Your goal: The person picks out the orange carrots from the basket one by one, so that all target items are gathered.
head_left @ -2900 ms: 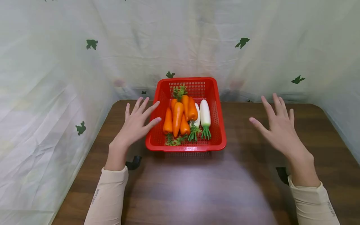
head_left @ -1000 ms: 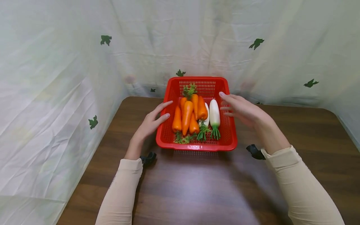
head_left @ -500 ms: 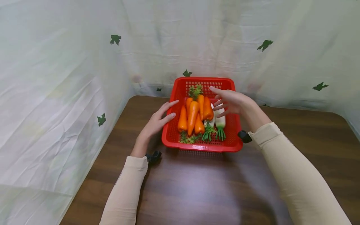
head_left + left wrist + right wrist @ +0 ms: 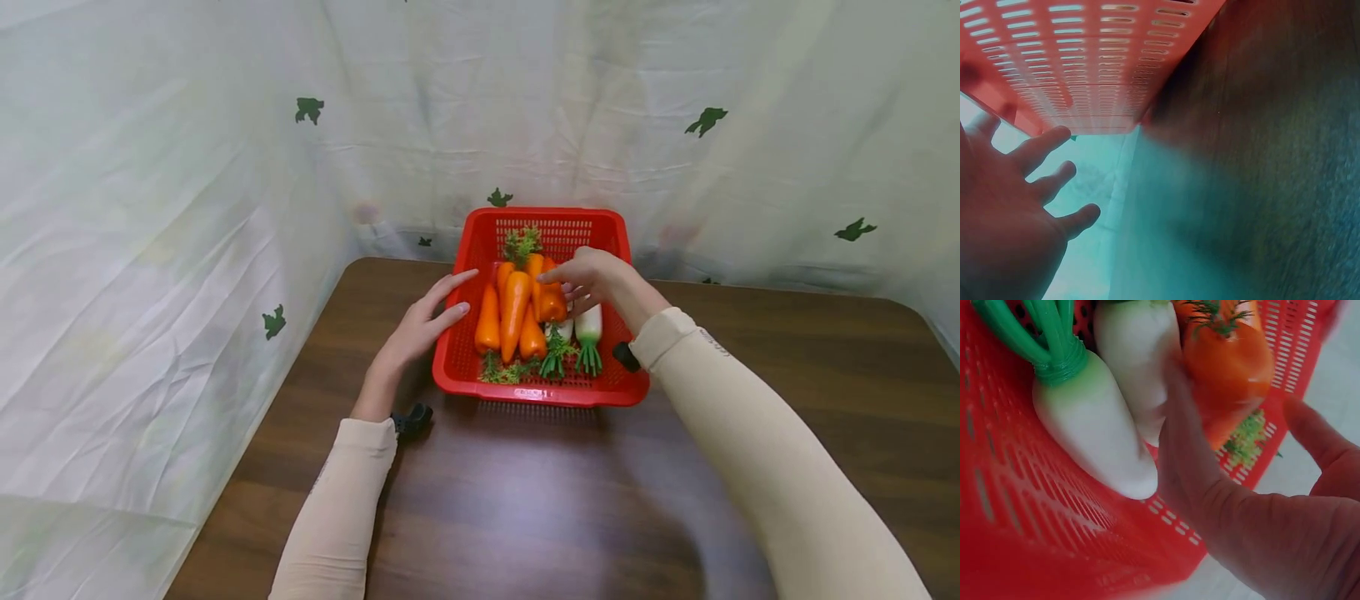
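A red plastic basket (image 4: 540, 396) holds several orange carrots (image 4: 514, 312) and two white radishes (image 4: 588, 321) with green stems. My left hand (image 4: 420, 329) is at the basket's left side, fingers extended over the rim; in the left wrist view its fingers spread beside the slotted wall. My right hand (image 4: 600, 279) reaches inside over the right-hand carrot (image 4: 1229, 362). In the right wrist view its fingers lie between this carrot and the radishes, and the thumb is apart on the carrot's other side. Part of that carrot and the radishes is hidden under the hand in the head view.
The basket stands toward the back of a brown wooden table (image 4: 480, 500). A pale curtain (image 4: 420, 108) with green leaf shapes hangs behind and to the left. A dark wrist device (image 4: 412, 419) sits at the left cuff.
My right hand has come from the right of the basket to over the right-hand carrot and lowered. The left hand has moved in to the basket's left rim and since stayed there.
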A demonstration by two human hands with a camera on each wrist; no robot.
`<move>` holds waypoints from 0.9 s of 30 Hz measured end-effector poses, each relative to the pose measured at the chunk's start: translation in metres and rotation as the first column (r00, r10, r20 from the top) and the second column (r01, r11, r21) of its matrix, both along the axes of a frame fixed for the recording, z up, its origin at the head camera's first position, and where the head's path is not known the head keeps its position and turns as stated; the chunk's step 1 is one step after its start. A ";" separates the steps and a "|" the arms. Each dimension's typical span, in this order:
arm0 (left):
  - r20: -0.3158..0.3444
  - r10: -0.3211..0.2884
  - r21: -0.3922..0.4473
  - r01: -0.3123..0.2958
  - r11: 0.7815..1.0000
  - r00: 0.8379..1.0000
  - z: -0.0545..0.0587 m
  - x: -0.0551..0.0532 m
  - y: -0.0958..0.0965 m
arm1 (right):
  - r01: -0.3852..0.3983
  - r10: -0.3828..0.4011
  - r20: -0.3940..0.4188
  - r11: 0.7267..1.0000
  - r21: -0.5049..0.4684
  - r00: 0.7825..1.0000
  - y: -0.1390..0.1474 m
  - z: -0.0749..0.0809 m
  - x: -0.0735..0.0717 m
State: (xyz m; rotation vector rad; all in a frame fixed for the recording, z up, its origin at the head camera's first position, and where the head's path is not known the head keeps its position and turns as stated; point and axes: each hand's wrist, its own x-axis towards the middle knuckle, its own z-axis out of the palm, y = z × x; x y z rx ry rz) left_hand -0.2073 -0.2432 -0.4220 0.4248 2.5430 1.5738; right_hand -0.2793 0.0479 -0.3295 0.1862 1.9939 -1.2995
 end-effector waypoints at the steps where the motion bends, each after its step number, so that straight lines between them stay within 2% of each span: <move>1: -0.003 -0.001 0.001 0.001 1.000 1.000 0.000 0.000 0.000 | 0.004 -0.004 0.006 1.000 -0.005 1.000 -0.002 -0.001 0.000; 7: -0.025 0.000 -0.011 0.000 1.000 1.000 -0.001 0.000 0.001 | 0.000 0.004 0.067 0.998 -0.056 0.998 -0.009 -0.003 0.000; 12: 0.006 -0.016 0.009 0.016 1.000 1.000 0.000 -0.002 0.001 | 0.013 -0.006 0.097 0.997 -0.072 0.995 -0.007 -0.006 -0.002; 17: 0.011 -0.027 0.022 0.026 0.999 1.000 -0.001 -0.003 0.001 | -0.008 0.013 0.064 0.997 -0.076 0.998 -0.001 -0.003 -0.001; 23: -0.019 -0.030 0.031 0.031 0.999 0.999 -0.003 -0.001 0.000 | 0.002 -0.003 -0.006 0.990 -0.141 1.000 0.010 0.009 0.003; 27: -0.026 -0.034 0.039 0.035 0.999 0.999 -0.003 -0.001 0.000 | -0.023 0.014 -0.050 0.983 -0.180 0.999 0.019 0.018 0.009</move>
